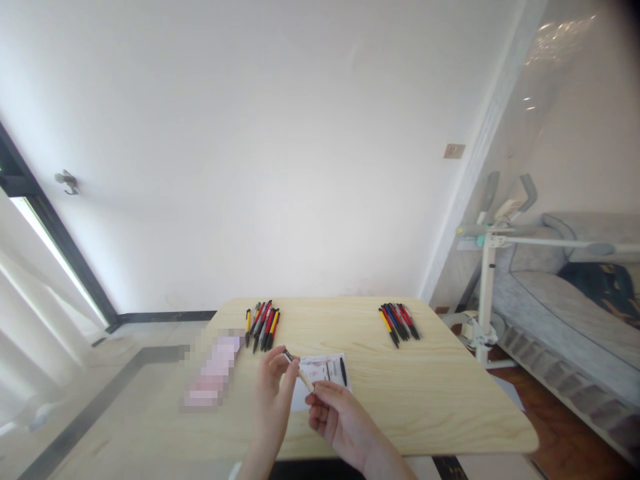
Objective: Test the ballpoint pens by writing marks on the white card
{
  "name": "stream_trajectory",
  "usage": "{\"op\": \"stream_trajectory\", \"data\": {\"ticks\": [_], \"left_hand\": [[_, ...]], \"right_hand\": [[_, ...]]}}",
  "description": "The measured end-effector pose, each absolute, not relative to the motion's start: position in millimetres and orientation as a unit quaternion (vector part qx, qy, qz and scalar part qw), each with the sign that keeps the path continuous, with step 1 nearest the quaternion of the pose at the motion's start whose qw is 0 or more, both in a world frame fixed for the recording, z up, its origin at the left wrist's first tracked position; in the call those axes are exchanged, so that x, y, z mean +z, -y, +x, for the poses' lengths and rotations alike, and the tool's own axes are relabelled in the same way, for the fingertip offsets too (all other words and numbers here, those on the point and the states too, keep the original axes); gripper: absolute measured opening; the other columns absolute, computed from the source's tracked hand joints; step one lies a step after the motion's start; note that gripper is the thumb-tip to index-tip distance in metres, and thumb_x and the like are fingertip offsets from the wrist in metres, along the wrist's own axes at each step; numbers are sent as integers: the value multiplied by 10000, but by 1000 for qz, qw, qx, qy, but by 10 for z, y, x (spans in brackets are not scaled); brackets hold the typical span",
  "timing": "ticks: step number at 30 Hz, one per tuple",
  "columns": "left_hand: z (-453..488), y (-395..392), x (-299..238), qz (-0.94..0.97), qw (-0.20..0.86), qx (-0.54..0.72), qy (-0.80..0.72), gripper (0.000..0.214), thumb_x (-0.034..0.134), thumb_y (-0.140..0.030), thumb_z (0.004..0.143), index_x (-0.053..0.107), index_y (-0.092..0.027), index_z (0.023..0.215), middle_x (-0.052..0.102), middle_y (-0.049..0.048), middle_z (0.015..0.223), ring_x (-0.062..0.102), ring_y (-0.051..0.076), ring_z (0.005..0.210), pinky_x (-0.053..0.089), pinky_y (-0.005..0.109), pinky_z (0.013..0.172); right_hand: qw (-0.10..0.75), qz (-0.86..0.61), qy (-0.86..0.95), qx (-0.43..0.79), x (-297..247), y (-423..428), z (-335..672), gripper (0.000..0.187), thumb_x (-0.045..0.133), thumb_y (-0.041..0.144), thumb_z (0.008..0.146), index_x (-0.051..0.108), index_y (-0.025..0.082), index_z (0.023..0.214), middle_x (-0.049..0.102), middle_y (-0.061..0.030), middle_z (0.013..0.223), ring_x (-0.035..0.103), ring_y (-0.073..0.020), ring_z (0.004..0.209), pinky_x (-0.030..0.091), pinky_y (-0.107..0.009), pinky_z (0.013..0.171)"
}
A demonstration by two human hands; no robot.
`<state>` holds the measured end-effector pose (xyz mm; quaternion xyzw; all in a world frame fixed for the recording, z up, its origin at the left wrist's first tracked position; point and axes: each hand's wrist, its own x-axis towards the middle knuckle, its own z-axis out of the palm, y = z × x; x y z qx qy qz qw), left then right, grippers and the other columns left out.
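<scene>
Two hands on one item. My left hand [273, 393] pinches the dark tip end of the cream-barrelled pen [300, 373]. My right hand [336, 417] nips the lower end between thumb and forefinger, with the other fingers loosely curled. The pen is held tilted in the air, low over the near part of the table [450, 400] and above a printed paper slip [320, 365].

- A black pen [343, 371] lies on the slip.
- The left cluster of pens [263, 325] sits just beyond my left hand.
- The right cluster of pens [399, 322] is well apart.
- I can't tell whether the barrel is in one piece.

Risks as I judge them:
- Both grips are fingertip-only. A twist or tug could let the pen slip, or let a small part drop, bounce and roll off the near edge.
- The slip is loose. A brushing wrist could slide it and set the black pen rolling.
- My left knuckles are near the left cluster, so a careless reach could scatter it.
</scene>
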<state>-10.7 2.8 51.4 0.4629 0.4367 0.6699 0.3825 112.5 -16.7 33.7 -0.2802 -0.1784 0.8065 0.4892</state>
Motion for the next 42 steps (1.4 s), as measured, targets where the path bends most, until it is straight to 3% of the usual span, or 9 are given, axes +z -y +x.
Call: {"op": "stream_trajectory", "data": {"ticks": [6, 18, 27, 36, 42], "left_hand": [[-131, -24, 518, 452, 386, 670, -445, 338, 649, -306, 686, 492, -207, 970, 579, -14, 677, 571, 160, 700, 443, 280, 637], [-125, -4, 564, 452, 380, 671, -448, 341, 650, -324, 680, 490, -205, 957, 566, -27, 645, 567, 145, 641, 443, 258, 585], [-186, -14, 570, 436, 384, 676, -453, 358, 665, -329, 660, 487, -209, 946, 581, -40, 617, 577, 141, 634, 441, 250, 584], [-349, -78, 282, 421, 409, 659, -471, 379, 666, -340, 661, 479, -210, 963, 607, -44, 608, 592, 149, 640, 436, 261, 612], [-422, -106, 139, 404, 407, 649, -501, 441, 700, -380, 598, 492, -196, 940, 600, -41, 576, 587, 164, 575, 434, 260, 536]], "right_hand": [[490, -284, 188, 803, 290, 166, 1127, 225, 741, 180, 573, 591, 142, 737, 657, -31, 618, 557, -85, 492, 401, -189, 510], [497, -297, 299, 758, 305, 174, 1136, 215, 698, 179, 607, 528, 167, 739, 650, -11, 609, 547, -92, 469, 369, -195, 491], [498, -332, 361, 715, 335, 160, 1181, 231, 694, 206, 612, 577, 149, 803, 631, -5, 593, 537, -103, 483, 386, -222, 510], [521, -378, 425, 637, 314, 21, 1381, 213, 689, 247, 640, 625, 115, 795, 626, -36, 639, 551, -123, 535, 416, -261, 552], [515, -388, 438, 626, 299, -47, 1436, 209, 681, 241, 659, 619, 128, 823, 625, -23, 635, 552, -116, 545, 409, -245, 561]]}}
